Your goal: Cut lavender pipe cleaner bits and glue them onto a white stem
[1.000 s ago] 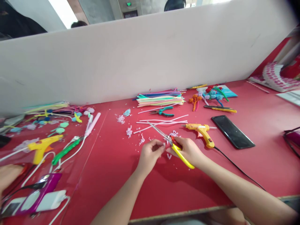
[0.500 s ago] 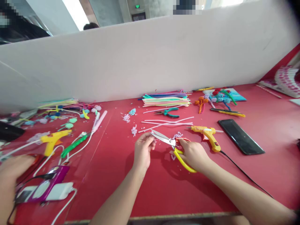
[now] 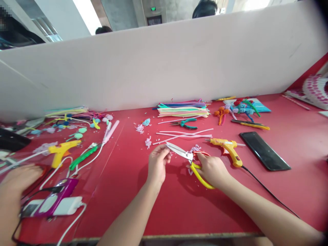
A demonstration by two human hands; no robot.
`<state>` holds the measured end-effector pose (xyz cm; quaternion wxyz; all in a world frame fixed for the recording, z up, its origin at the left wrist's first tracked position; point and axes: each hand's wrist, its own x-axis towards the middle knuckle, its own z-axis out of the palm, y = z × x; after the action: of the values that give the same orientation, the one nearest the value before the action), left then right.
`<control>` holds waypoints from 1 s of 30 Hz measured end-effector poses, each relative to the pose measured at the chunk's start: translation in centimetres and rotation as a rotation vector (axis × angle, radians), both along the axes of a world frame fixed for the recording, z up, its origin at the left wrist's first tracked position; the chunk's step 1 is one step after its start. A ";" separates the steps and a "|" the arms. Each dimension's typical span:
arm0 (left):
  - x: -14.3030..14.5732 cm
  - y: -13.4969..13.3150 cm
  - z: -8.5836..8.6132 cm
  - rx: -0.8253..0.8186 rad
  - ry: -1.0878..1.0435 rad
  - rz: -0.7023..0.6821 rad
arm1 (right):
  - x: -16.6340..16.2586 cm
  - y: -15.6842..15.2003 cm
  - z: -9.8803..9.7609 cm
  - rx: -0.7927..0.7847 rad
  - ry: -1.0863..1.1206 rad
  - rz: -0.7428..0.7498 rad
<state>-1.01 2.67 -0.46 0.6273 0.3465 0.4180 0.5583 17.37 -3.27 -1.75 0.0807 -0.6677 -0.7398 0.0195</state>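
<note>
Scissors with silver metal blades and yellow and red handles (image 3: 189, 156): we find them above the near-middle part of the red, smooth-topped desk (image 3: 120, 208), blades aimed up and left, looking closed together. Bare right hand (image 3: 213, 169): grasping the handles, fingers curled about the grips, back of the hand turned up. We note its forearm slanting in from the lower right corner, wrist nearly straight, one yellow handle showing below the hand.

Bare left hand (image 3: 156, 165): raised at the blade tips, thumb and forefinger brought close together, other fingers bent inward. Its forearm rises from the bottom edge, leaning right. We cannot tell whether the fingertips pinch a small piece or meet the blade; the spot is too small.

Just beyond the blades we log several thin, pale pink fuzzy stems (image 3: 183, 135), some crossing, and a loose heap of short, curled lilac clippings (image 3: 196, 148) near the right hand. Farther back: teal-handled metal pliers (image 3: 184, 123), then a thick bundle of many-coloured fuzzy stems (image 3: 183, 111) near the white partition (image 3: 143, 75). To the right, we record a yellow plastic glue gun (image 3: 228, 146) on its side, and beside it a flat black phone (image 3: 265, 151).
</note>
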 end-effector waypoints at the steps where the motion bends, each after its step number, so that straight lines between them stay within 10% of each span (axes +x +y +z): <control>1: 0.0 0.0 0.0 0.000 0.000 -0.001 | 0.0 0.0 0.0 0.000 -0.003 0.002; 24: 0.1 -0.2 0.3 0.011 0.025 -0.051 | 0.1 0.1 0.5 -0.018 0.048 -0.084; 30: 0.7 -0.7 0.0 -0.031 0.104 -0.242 | -0.1 0.5 1.1 -0.062 0.456 -0.124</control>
<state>-0.36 1.92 -0.51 0.6729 0.4131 0.4135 0.4534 17.23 -2.75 -0.63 0.2262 -0.6924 -0.6589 0.1878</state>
